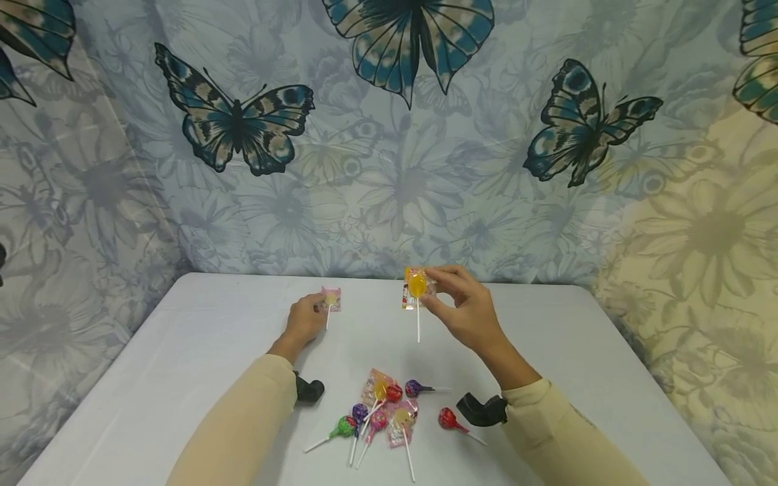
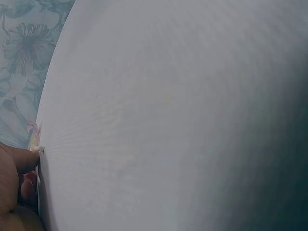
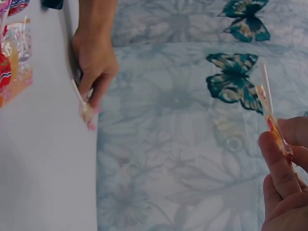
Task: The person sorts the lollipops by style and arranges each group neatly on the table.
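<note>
In the head view my right hand (image 1: 463, 307) pinches the wrapper edge of a yellow lollipop (image 1: 417, 284), held up above the table's far part with its white stick pointing down. The right wrist view shows that wrapper edge-on between thumb and fingers. Farther left, my left hand (image 1: 306, 318) pinches a lollipop in a pink-edged clear wrapper (image 1: 332, 298) low over the table near its back edge. Nearer to me lies a loose group of lollipops: a green one (image 1: 344, 426), a red one (image 1: 448, 418), a purple one (image 1: 414, 388) and several others, sticks pointing various ways.
The white table (image 1: 231, 337) reaches back to a cloth backdrop (image 1: 413, 202) printed with butterflies and flowers. Black wrist mounts (image 1: 482, 410) sit on both forearms, the right one just above the table near the red lollipop.
</note>
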Available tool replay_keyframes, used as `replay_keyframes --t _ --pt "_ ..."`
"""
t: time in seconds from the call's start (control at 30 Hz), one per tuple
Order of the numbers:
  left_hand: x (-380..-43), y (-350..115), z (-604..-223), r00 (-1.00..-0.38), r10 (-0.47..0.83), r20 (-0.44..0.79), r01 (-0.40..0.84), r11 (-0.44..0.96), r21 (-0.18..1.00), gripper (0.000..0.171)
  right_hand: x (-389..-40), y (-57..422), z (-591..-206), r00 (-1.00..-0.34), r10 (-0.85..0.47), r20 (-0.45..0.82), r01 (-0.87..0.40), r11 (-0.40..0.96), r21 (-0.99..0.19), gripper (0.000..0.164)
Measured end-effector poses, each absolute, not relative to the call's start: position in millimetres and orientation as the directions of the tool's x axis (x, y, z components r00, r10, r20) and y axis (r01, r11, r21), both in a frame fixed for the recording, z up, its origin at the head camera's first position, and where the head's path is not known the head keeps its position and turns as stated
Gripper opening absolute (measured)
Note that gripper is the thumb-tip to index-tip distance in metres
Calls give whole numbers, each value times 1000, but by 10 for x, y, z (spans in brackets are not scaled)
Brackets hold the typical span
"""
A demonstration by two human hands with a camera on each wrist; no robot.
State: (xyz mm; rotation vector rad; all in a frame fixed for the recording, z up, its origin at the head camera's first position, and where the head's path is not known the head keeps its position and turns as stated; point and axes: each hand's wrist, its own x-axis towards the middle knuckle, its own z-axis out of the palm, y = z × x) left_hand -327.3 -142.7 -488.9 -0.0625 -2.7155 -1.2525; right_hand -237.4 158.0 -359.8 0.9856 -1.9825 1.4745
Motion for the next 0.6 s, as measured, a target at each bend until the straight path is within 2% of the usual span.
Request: replay_keyframes --t 0.17,0.3,0.47,0.6 --pt "-3278 -1424 -4888 -988 -28 155 100 648 755 40 -2408 1434 -3494 -628 -244 739 -777 145 -612 43" --pt "-3283 -1424 -4888 -987 -26 160 104 653 751 39 -2434 1309 -3416 -663 -232 711 -747 139 -651 40" --pt "-3289 -1426 -4896 -987 -24 160 105 653 750 39 -2604 1195 -3483 -702 -231 673 -709 146 -690 39" --pt "-3288 -1418 -4896 -988 -28 153 98 653 751 39 -2843 1151 -3680 -718 -229 658 -694 155 -703 39"
